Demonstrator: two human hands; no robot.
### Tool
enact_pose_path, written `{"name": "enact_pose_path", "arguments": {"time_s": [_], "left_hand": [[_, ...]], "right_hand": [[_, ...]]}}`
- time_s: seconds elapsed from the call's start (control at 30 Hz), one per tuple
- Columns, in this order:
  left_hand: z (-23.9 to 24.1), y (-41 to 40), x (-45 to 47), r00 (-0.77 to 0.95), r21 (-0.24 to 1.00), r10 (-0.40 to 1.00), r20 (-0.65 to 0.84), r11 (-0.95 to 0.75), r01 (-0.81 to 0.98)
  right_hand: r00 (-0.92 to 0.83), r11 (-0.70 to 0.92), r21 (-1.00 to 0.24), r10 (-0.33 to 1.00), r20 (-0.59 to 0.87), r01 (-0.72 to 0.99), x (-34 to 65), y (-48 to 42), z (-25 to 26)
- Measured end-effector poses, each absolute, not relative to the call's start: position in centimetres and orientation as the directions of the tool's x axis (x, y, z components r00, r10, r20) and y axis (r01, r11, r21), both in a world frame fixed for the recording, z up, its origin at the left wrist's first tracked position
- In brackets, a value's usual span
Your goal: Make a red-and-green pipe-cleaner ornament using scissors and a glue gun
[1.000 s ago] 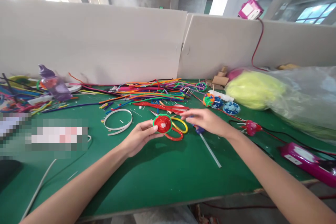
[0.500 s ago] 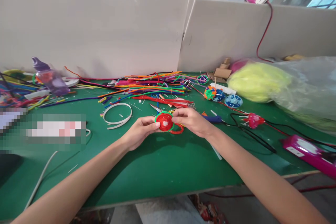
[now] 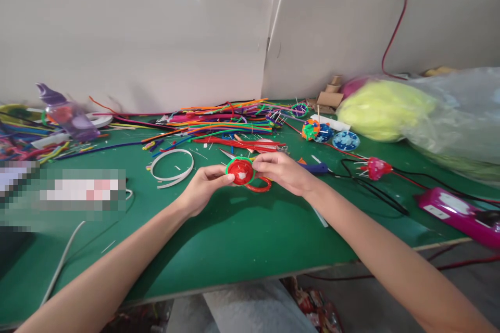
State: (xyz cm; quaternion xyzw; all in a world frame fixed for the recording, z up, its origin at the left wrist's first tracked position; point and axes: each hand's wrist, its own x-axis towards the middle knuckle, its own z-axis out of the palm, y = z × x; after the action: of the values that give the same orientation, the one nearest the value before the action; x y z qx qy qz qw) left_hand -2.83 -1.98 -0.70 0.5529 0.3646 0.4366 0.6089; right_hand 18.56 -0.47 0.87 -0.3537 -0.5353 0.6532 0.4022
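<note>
A round red disc [image 3: 236,170] with a green fuzzy rim and a white patch at its middle is held above the table. It looks made of pipe cleaners. My left hand [image 3: 201,187] grips its left edge, thumb on the front face. At the upper right of the rim, the thumb and fingers of my right hand [image 3: 279,170] are pinched together on the green edge. Partly hidden behind the disc lie scissors [image 3: 262,185], with a red-orange handle loop and a blade tip showing.
Bundles of coloured pipe cleaners [image 3: 230,127] lie along the back. A white strip coil [image 3: 153,169] rests at left, near a purple bottle [image 3: 70,117]. To the right are a blue-handled tool [image 3: 315,168], a red pincushion-like piece [image 3: 378,168] and a magenta power strip [image 3: 449,210].
The view has tilted down slightly, shifting everything up in the picture. Both hands stay on the disc, which sits at a slightly different angle.
</note>
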Motion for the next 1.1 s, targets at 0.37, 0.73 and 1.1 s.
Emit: {"name": "enact_pose_path", "arguments": {"time_s": [0.37, 0.73, 1.1], "left_hand": [[-0.9, -1.8, -2.7, 0.341, 0.994, 0.934, 0.108, -0.096, -0.053], [-0.5, -2.0, -2.6, 0.402, 0.986, 0.914, 0.058, 0.012, -0.169], [-0.8, -2.0, -2.9, 0.457, 0.971, 0.888, 0.044, 0.069, -0.227]], "right_hand": [[-0.427, -0.012, -0.996, 0.904, 0.029, -0.094, 18.9, -0.3, 0.6], [-0.409, 0.181, -0.983, 0.896, 0.172, -0.015, 19.0, -0.7, 1.0], [-0.309, 0.298, -0.954, 0.909, 0.280, 0.013, 18.3, -1.5, 1.3]]}}
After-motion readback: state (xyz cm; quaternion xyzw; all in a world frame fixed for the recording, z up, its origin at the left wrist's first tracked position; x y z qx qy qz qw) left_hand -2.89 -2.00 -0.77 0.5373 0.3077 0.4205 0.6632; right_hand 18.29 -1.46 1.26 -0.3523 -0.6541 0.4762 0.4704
